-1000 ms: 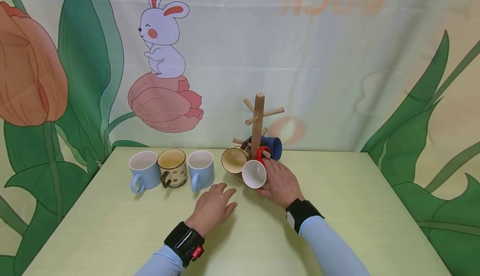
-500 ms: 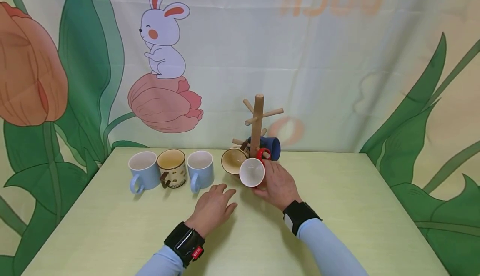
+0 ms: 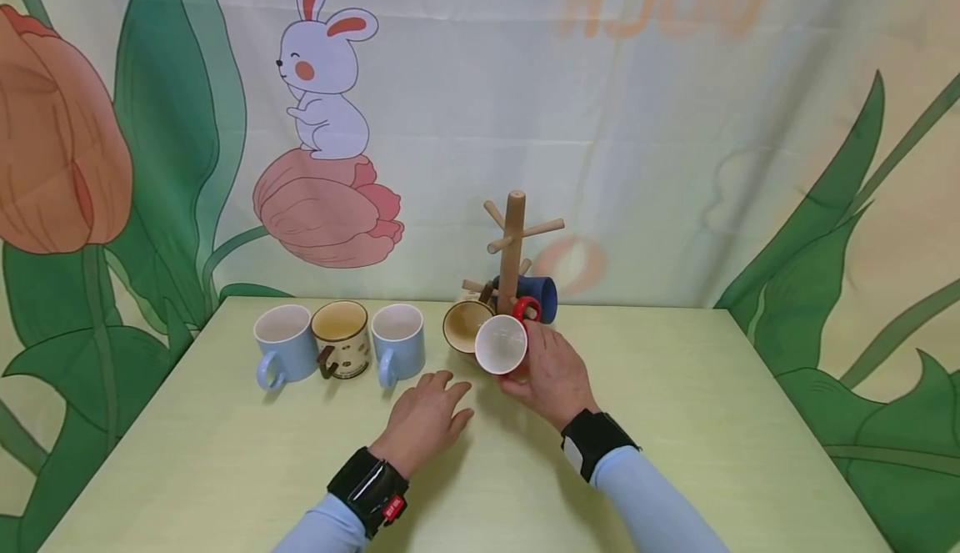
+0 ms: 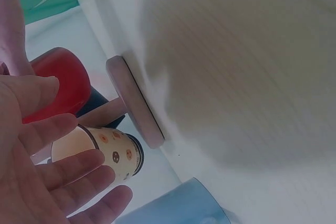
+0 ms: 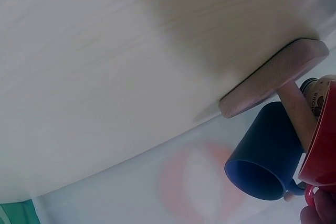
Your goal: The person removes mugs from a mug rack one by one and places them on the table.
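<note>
1. My right hand (image 3: 551, 374) is wrapped around the red mug (image 3: 502, 344), holding it tipped with its white inside facing me. Its red handle is at the lower peg of the wooden mug tree (image 3: 512, 240). Nothing in it.
2. My left hand (image 3: 423, 415) lies flat on the table (image 3: 675, 419), fingers straight and a bit spread, holding nothing, in front and to the left of the mug tree.
3. On the tree: a tan spotted mug (image 3: 465, 324) hangs on the left with its mouth toward me and shows empty. A dark blue mug (image 3: 542, 296) hangs behind on the right, mouth sideways. Upper pegs are bare.
4. Left of the tree, in a row, all upright: a light blue mug (image 3: 283, 344), a brown-rimmed spotted mug (image 3: 342, 338) and another light blue mug (image 3: 397, 342). Interiors look empty.
5. Hard to make out: the tree's base is hidden behind the red mug and my hand in the head view. The right wrist view cuts the red mug at the frame edge and shows only a fingertip. Can't tell whether the handle is on the peg or just against it.
</note>
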A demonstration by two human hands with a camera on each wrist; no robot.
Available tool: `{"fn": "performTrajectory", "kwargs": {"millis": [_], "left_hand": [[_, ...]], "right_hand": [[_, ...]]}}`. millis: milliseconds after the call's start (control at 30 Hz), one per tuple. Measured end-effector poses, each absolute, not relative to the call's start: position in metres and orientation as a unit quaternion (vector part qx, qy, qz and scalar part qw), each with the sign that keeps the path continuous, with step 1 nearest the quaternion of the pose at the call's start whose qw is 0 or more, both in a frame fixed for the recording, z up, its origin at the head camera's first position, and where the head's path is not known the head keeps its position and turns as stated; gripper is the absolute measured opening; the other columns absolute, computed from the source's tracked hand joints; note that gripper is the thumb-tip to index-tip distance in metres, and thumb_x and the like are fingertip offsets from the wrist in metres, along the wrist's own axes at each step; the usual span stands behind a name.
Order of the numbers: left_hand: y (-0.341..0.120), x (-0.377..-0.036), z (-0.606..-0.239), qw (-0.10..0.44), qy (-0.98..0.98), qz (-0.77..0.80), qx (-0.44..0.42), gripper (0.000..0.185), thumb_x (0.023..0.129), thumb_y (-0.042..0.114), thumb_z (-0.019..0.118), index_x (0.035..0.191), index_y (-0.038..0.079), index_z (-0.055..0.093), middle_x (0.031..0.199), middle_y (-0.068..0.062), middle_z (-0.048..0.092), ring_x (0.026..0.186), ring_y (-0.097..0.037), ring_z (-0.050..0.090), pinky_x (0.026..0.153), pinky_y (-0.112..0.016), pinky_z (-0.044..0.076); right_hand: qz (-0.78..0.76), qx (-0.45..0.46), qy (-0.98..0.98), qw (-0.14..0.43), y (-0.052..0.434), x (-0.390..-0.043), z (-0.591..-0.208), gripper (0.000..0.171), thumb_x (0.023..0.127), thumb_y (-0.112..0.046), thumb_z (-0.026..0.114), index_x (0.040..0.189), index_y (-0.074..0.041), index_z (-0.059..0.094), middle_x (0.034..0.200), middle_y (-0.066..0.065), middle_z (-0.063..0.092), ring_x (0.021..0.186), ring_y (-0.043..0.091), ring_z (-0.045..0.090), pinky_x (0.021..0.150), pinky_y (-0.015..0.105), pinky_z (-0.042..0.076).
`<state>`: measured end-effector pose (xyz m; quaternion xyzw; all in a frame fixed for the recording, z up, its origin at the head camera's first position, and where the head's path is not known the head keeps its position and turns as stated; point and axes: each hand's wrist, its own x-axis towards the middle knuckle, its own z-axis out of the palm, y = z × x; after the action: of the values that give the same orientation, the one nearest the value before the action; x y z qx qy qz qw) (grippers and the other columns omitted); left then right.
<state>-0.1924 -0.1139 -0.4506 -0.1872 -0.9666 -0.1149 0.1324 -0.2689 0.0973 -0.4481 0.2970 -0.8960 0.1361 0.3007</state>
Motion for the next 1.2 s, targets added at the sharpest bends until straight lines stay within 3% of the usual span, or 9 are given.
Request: {"fn": "performTrajectory", "kwargs": {"millis": [400,767,1200], "left_hand": [[-0.114,-0.193,-0.455,0.123,-0.968,-0.123,-0.181,0.034,0.092,0.03,0.071,0.118,0.008,0.07,0.117,-0.019,0.063,0.107,-0.036,0.06,0.079,-0.048,0.053],[-0.117,-0.193,-0.456,0.121,-0.97,-0.122,-0.173,0.035,0.092,0.031,0.071,0.118,0.008,0.07,0.117,-0.018,0.063,0.106,-0.034,0.06,0.081,-0.047,0.053],[-0.116,-0.195,-0.456,0.097,-0.972,-0.132,-0.17,0.036,0.094,0.033,0.069,0.121,0.009,0.069,0.119,-0.017,0.063,0.108,-0.033,0.06,0.082,-0.047,0.053]], "right_hand": [[0.188,0.249,-0.903,0.295,0.096,-0.251,-0.446,0.089,0.065,-0.044,0.091,0.129,-0.001,0.049,0.115,0.014,0.061,0.102,0.03,0.061,0.086,0.043,0.055],[0.336,0.146,-0.903,0.225,0.101,-0.234,-0.431,0.084,0.069,-0.045,0.089,0.132,-0.004,0.05,0.119,0.014,0.062,0.106,0.032,0.062,0.086,0.049,0.054],[0.516,0.067,-0.849,0.095,0.115,-0.225,-0.427,0.08,0.079,-0.037,0.084,0.142,-0.007,0.044,0.133,0.011,0.056,0.119,0.032,0.056,0.089,0.048,0.053]]}}
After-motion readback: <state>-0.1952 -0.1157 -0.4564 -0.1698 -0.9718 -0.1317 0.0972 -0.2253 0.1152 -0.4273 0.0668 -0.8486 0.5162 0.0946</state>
